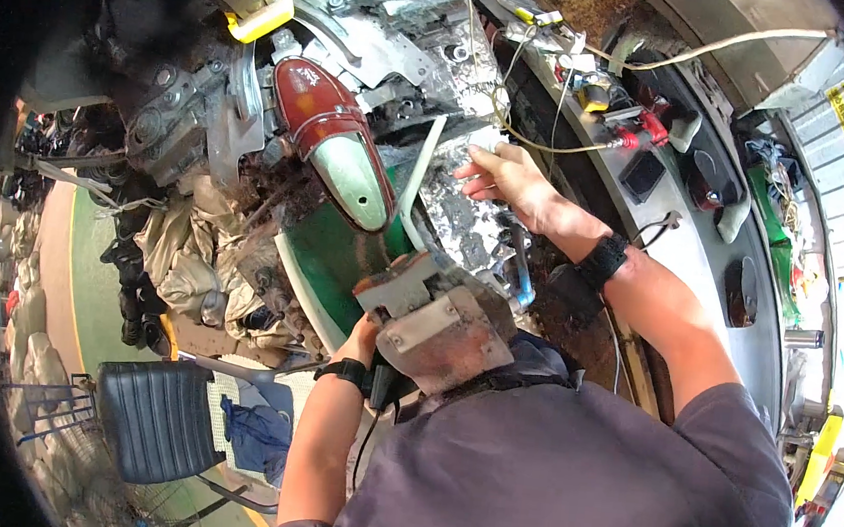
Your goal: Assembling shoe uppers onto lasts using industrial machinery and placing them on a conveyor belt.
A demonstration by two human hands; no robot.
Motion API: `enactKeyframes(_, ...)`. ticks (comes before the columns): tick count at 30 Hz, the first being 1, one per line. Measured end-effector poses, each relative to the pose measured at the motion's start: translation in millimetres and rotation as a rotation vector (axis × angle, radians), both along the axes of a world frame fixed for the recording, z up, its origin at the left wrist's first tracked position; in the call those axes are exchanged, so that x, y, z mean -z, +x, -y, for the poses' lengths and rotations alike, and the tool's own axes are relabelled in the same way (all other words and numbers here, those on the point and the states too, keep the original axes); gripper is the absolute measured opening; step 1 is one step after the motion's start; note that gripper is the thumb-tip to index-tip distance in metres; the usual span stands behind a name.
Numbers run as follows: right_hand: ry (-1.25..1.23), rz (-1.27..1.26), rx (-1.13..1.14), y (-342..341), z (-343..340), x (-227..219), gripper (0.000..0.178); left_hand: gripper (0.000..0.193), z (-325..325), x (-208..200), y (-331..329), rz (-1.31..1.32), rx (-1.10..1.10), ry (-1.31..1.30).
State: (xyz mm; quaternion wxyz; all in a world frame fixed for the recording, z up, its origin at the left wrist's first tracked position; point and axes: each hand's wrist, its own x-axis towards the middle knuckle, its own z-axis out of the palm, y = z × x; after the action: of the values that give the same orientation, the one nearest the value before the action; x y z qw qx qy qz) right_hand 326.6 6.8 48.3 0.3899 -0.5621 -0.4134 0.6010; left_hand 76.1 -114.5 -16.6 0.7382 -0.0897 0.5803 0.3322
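Observation:
My right hand (510, 178) is over the bright, worn metal bed of a machine (461, 217), its fingers loosely bent and apart. Nothing shows in its grip. Left of it, a pale bent lever (417, 178) rises beside a shoe-shaped piece (337, 146), glossy dark red at the far end and pale green with a small hole at the near end. My left hand (363, 341) is low by my chest, next to a scuffed metal bracket (446, 331). That bracket covers most of its fingers, so I cannot tell what they hold.
A green-lined tray (326, 265) sits below the shoe-shaped piece. Metal plates and a yellow-edged block (261, 14) crowd the far side. On the right, a bench (682, 216) carries a red air tool (642, 132), cables and dark shoes. A black chair (155, 421) stands at lower left.

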Motion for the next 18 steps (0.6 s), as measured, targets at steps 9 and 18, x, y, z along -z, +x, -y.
enactKeyframes(9,0.135,-0.044,-0.104,-48,34,-14,0.033,0.057,34,33,12,-0.371,0.048,0.359)
enactKeyframes(18,0.426,0.001,-0.050,-30,59,-29,0.035,0.059,85,91,-88,-0.719,0.265,0.737)
